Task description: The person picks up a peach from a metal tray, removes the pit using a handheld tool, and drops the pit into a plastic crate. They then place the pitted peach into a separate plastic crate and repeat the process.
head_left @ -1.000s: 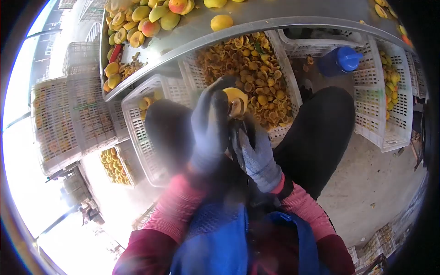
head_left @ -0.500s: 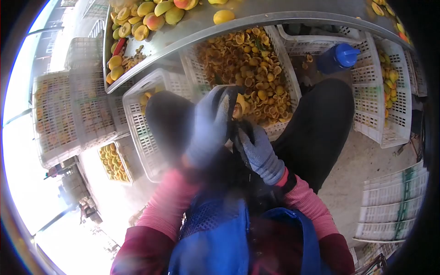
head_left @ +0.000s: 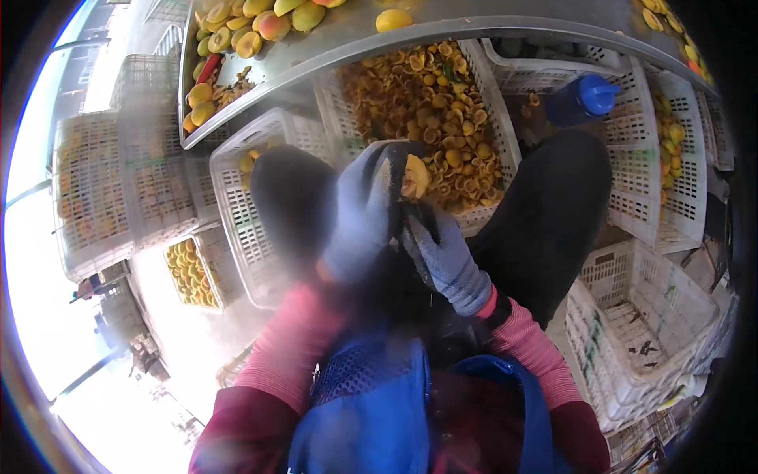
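Change: the peach (head_left: 415, 177) is now turned edge-on against the glove fingers. A second ago its cut face lay open to the camera.
Meaning: work on this fruit looks half done, and it has not left the hand.
Left hand (head_left: 365, 212): curled round the peach, over the near edge of the middle crate (head_left: 499, 126).
Right hand (head_left: 447, 262): closed on a dark tool (head_left: 412, 229), just under the peach.
Middle crate: heaped with cut peach pieces.
Left crate (head_left: 237, 213): a few yellow fruit at the back.
Right crate (head_left: 632, 158): yellow fruit along the far side.
Table (head_left: 489, 20): whole peaches.
Low crate (head_left: 608, 387): newly in view, holding only dark scraps.
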{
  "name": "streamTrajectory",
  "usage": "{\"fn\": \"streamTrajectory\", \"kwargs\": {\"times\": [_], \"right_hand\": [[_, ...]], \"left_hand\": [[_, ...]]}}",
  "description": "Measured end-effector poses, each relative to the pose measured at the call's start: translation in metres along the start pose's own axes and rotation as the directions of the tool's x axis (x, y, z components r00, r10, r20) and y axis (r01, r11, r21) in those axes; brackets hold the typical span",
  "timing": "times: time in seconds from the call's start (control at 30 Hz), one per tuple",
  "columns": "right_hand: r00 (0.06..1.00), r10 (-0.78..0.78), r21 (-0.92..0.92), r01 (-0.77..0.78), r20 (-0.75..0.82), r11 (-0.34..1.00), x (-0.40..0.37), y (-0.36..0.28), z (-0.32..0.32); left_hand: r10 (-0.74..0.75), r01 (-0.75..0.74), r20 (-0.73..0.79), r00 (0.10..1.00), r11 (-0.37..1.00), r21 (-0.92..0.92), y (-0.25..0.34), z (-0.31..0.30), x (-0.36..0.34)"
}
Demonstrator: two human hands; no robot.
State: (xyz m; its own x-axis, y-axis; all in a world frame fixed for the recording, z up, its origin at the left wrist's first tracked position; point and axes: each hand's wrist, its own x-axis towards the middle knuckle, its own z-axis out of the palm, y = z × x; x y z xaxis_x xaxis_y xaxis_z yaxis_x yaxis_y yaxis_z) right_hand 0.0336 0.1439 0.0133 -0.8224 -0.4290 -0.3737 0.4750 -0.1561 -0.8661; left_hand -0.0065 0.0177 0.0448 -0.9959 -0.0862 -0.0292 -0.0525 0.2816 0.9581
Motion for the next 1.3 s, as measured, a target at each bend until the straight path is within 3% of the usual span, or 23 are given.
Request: {"fn": "streamTrajectory", "kwargs": {"times": [0.07, 0.13, 0.17, 0.2, 0.3, 0.37, 0.43, 0.53, 0.57, 0.67, 0.7, 0.73, 0.77, 0.8, 0.87, 0.93, 1.0, 1.03, 1.07, 1.13, 1.2, 1.23, 1.3], "right_hand": [[0.952, -0.299, -0.113, 0.292, -0.056, 0.950, -0.001, 0.018, 0.004], [0.986, -0.162, 0.137, 0.155, 0.039, 0.978, -0.005, 0.024, -0.002], [0.970, 0.088, 0.391, -0.172, 0.225, 0.904, -0.006, 0.001, -0.006], [0.851, 0.262, 0.539, -0.497, 0.455, 0.680, -0.007, -0.012, -0.008], [0.590, -0.144, 0.595, -0.803, 0.795, -0.005, 0.003, 0.010, -0.005], [0.539, -0.286, 0.574, -0.817, 0.792, 0.049, 0.010, 0.012, -0.005], [0.541, -0.352, 0.590, -0.806, 0.764, 0.043, 0.015, 0.011, -0.005], [0.659, -0.257, 0.678, -0.735, 0.707, -0.019, 0.025, 0.018, -0.011], [0.712, -0.156, 0.717, -0.696, 0.685, -0.025, 0.023, 0.027, -0.016], [0.702, -0.037, 0.701, -0.706, 0.711, 0.101, 0.021, 0.023, -0.020], [0.694, -0.015, 0.687, -0.709, 0.720, 0.163, 0.021, 0.021, -0.017], [0.689, 0.007, 0.670, -0.708, 0.725, 0.222, 0.023, 0.020, -0.015], [0.687, 0.055, 0.619, -0.683, 0.724, 0.389, 0.026, 0.022, -0.017], [0.733, 0.173, 0.620, -0.658, 0.658, 0.427, 0.029, 0.012, -0.013], [0.782, 0.402, 0.598, -0.624, 0.477, 0.504, 0.029, -0.008, -0.006], [0.803, 0.412, 0.594, -0.596, 0.431, 0.541, 0.033, 0.005, -0.007], [0.846, 0.426, 0.551, -0.532, 0.320, 0.643, 0.038, 0.010, -0.008], [0.873, 0.429, 0.499, -0.486, 0.234, 0.717, 0.039, 0.008, -0.009], [0.876, 0.442, 0.490, -0.476, 0.192, 0.730, 0.041, 0.006, -0.011], [0.858, 0.491, 0.526, -0.492, 0.154, 0.694, 0.045, -0.001, -0.015], [0.845, 0.511, 0.584, -0.498, 0.161, 0.641, 0.045, -0.004, -0.019], [0.855, 0.494, 0.594, -0.483, 0.161, 0.643, 0.047, -0.002, -0.023], [0.881, 0.427, 0.635, -0.452, 0.207, 0.626, 0.040, -0.004, -0.026]], "left_hand": [[-0.014, 0.014, 0.046, 0.999, 1.000, -0.007, 0.001, -0.002, 0.000], [0.035, -0.035, 0.145, 0.989, 0.999, 0.001, -0.002, -0.009, 0.003], [0.061, -0.062, 0.197, 0.979, 0.998, 0.004, -0.003, -0.011, 0.005], [0.052, -0.051, 0.230, 0.972, 0.999, -0.010, -0.003, -0.011, 0.007], [0.092, -0.087, 0.363, 0.927, 0.996, -0.030, -0.012, -0.011, 0.010], [-0.010, 0.085, 0.244, 0.970, 0.950, -0.299, -0.020, -0.002, -0.006], [-0.207, 0.245, 0.180, 0.962, 0.943, -0.225, -0.023, -0.001, -0.015], [-0.200, 0.173, -0.256, 0.946, 0.977, -0.124, -0.006, -0.010, -0.024], [-0.228, 0.125, -0.420, 0.878, 0.958, -0.258, 0.010, -0.022, -0.018], [0.082, 0.056, -0.413, 0.907, 0.949, 0.311, -0.005, -0.146, -0.001], [0.029, 0.298, -0.412, 0.911, 0.644, 0.704, -0.007, -0.172, 0.006], [-0.048, 0.449, -0.447, 0.893, 0.130, 0.884, -0.004, -0.175, 0.017], [0.034, 0.379, -0.390, 0.920, 0.170, 0.909, -0.004, -0.175, 0.028], [0.110, 0.309, -0.334, 0.936, 0.200, 0.930, 0.002, -0.165, 0.043], [0.056, 0.218, -0.272, 0.961, 0.452, 0.865, 0.028, -0.115, 0.078], [0.112, 0.051, -0.155, 0.982, 0.627, 0.777, 0.025, -0.069, 0.132], [0.076, 0.011, -0.050, 0.996, 0.440, 0.898, 0.020, -0.029, 0.180], [0.160, -0.158, 0.105, 0.982, 0.370, 0.915, -0.005, -0.022, 0.201], [0.066, -0.127, 0.111, 0.992, 0.337, 0.933, -0.010, -0.016, 0.220], [-0.124, -0.077, 0.112, 0.986, 0.257, 0.963, -0.015, -0.005, 0.249], [-0.088, -0.180, 0.205, 0.975, 0.229, 0.957, -0.024, -0.011, 0.258], [-0.150, -0.135, 0.199, 0.968, 0.358, 0.924, -0.027, -0.015, 0.259], [0.047, -0.218, 0.231, 0.972, 0.554, 0.803, -0.023, -0.019, 0.227]]}}
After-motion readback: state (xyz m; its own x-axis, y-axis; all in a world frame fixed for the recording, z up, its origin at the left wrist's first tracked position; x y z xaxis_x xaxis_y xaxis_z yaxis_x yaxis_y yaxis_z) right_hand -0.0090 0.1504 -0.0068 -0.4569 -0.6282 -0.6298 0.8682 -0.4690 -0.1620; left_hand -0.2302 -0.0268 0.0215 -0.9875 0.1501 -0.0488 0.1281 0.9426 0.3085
